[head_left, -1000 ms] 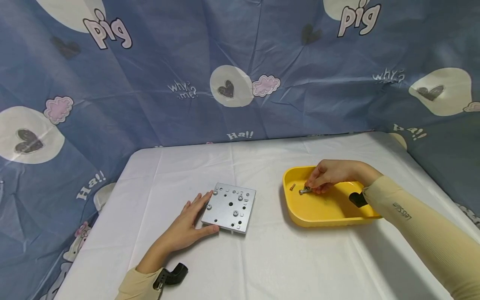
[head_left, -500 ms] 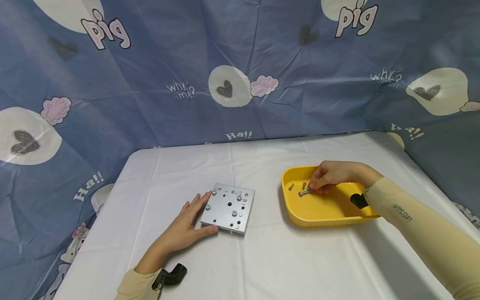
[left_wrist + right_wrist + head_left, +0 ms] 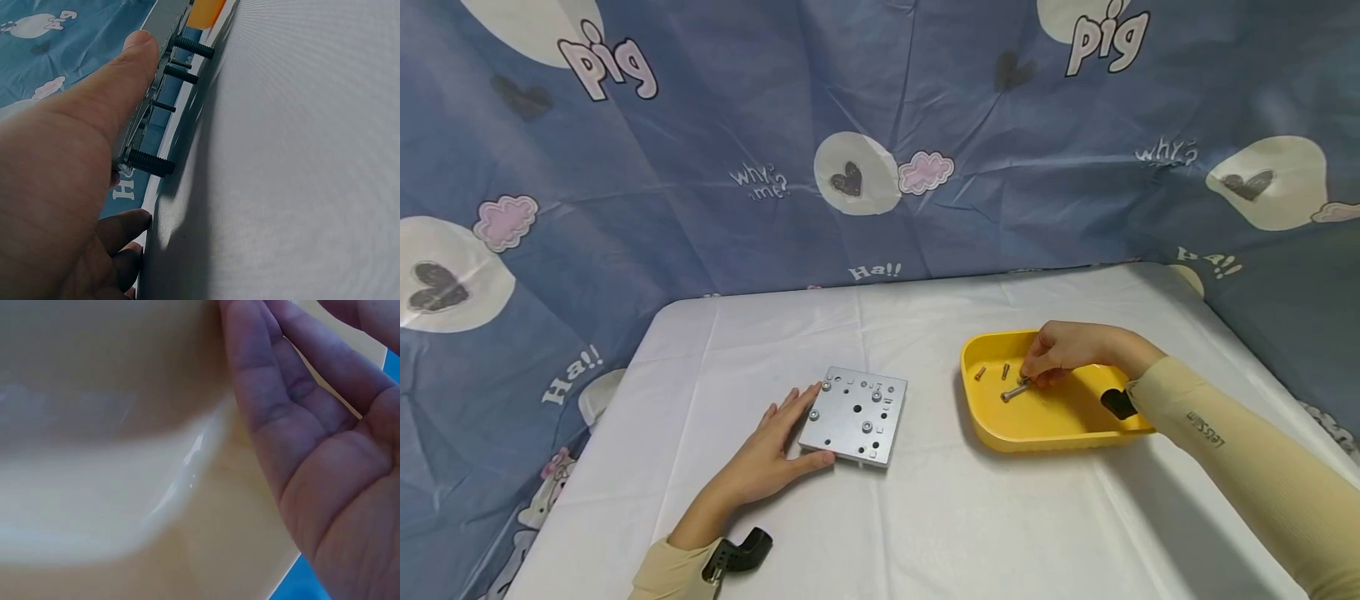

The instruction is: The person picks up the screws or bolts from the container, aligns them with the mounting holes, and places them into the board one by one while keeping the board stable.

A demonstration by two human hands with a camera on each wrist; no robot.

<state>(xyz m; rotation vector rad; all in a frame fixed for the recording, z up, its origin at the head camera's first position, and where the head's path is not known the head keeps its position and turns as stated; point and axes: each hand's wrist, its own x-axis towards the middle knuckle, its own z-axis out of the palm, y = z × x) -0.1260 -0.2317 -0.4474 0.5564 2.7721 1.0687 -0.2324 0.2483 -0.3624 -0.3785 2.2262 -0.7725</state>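
Observation:
A square silver metal plate [image 3: 853,415] with holes and several socket-head bolts sits on the table. Threaded bolt ends [image 3: 150,162] stick out beneath it in the left wrist view. My left hand [image 3: 775,450] rests against its left side, fingers extended, thumb along the near edge. Inside the yellow tray [image 3: 1037,444], my right hand [image 3: 1060,350] pinches a silver bolt [image 3: 1015,391] at its fingertips, head toward the left. Farther left in the tray lie a small screw [image 3: 980,373] and another screw [image 3: 1005,372]. In the right wrist view the fingertips are cut off.
White cloth [image 3: 940,517] covers the table, with a blue printed curtain [image 3: 737,233] hanging behind it. The tray's raised walls surround my right hand. A black wrist mount [image 3: 748,550] juts from my left wrist over the cloth.
My right hand has shifted slightly within the tray, and the bolt at its fingertips has tilted, its head now lower. A second small screw has come into sight. My left hand stays by the plate.

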